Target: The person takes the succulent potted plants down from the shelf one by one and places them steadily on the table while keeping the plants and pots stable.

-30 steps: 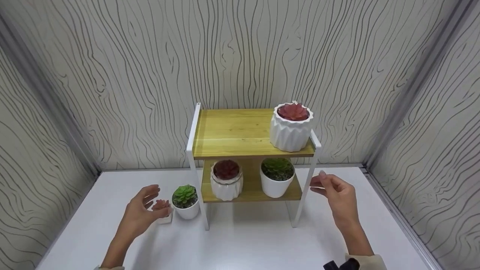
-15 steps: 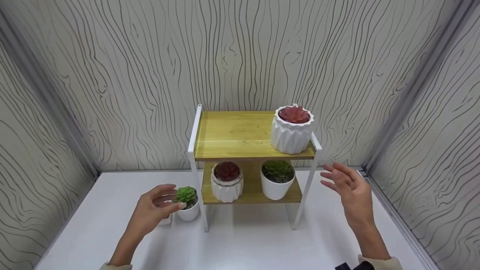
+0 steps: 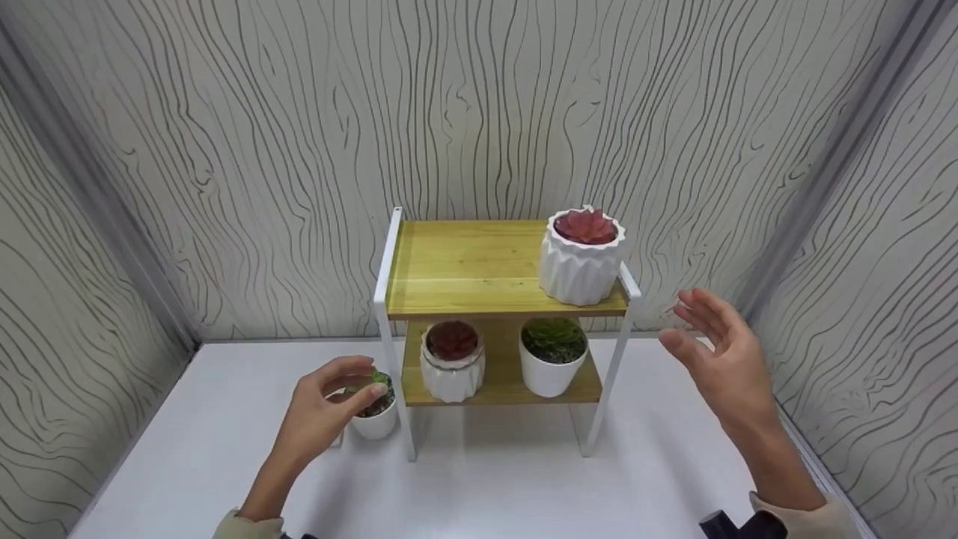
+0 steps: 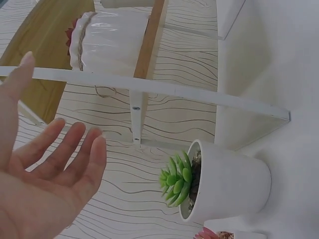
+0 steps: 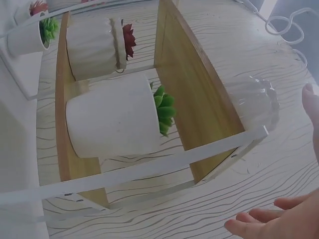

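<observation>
My left hand (image 3: 322,408) is held up left of the two-tier shelf (image 3: 464,262), fingers loosely bent and nothing in them. In the head view it overlaps a green succulent in a smooth white pot (image 3: 374,425); the left wrist view shows a gap between that pot (image 4: 232,181) and the fingers. A small red succulent (image 4: 207,234) beside it is mostly hidden behind the hand in the head view. Off the shelf's right side hovers my right hand (image 3: 722,363), holding nothing, fingers and thumb spread. Nearest to it is a ridged white pot (image 3: 580,269) with a red succulent on the upper board.
On the lower board stand a ridged pot with a dark red succulent (image 3: 453,370) and a smooth pot with a green one (image 3: 552,367). White metal legs (image 3: 610,382) support the boards. Wood-grain-patterned walls (image 3: 479,112) enclose the white table (image 3: 494,486).
My left hand has moved right, from over the small red succulent to in front of the green one. The right hand has moved right and upward, away from the shelf's leg, its fingers spreading.
</observation>
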`<action>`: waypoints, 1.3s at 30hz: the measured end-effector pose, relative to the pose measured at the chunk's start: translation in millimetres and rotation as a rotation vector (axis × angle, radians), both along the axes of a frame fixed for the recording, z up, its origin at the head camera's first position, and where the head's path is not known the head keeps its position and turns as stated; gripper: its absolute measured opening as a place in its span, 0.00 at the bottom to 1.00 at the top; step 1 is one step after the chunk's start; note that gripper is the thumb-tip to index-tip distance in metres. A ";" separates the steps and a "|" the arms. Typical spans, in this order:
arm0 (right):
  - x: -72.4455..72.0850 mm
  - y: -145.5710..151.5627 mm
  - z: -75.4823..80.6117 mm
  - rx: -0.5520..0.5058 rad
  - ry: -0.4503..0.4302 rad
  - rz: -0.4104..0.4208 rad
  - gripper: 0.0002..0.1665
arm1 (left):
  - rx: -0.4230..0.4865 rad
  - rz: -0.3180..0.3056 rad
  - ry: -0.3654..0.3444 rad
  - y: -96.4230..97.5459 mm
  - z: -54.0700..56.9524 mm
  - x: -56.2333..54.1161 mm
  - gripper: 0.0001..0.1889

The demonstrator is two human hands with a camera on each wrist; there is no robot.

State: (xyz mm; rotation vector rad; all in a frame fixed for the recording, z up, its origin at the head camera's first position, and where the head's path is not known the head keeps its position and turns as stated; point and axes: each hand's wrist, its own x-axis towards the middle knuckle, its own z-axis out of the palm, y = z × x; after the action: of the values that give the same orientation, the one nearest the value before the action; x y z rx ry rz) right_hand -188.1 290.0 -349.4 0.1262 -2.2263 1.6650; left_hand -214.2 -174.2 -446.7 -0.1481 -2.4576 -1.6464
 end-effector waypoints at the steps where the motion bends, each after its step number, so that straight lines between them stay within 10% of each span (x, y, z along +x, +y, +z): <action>1: 0.7 -0.5 4.9 0.042 -0.005 -0.007 0.47 | 0.001 -0.004 0.005 1.0 0.8 -0.7 0.22; 28: -0.4 -27.0 101.7 0.594 -0.290 0.125 0.77 | 0.024 0.015 0.013 28.1 10.4 -7.4 0.22; 39: -21.2 -39.5 119.1 0.524 -0.362 0.117 0.84 | 0.034 0.030 -0.033 35.2 13.2 -4.5 0.23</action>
State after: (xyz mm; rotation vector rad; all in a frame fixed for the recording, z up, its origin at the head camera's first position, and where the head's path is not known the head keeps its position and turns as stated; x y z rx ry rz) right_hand -209.3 250.5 -230.3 0.0916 -2.9430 1.1866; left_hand -218.7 -139.0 -433.5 -0.0799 -2.4421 -1.6899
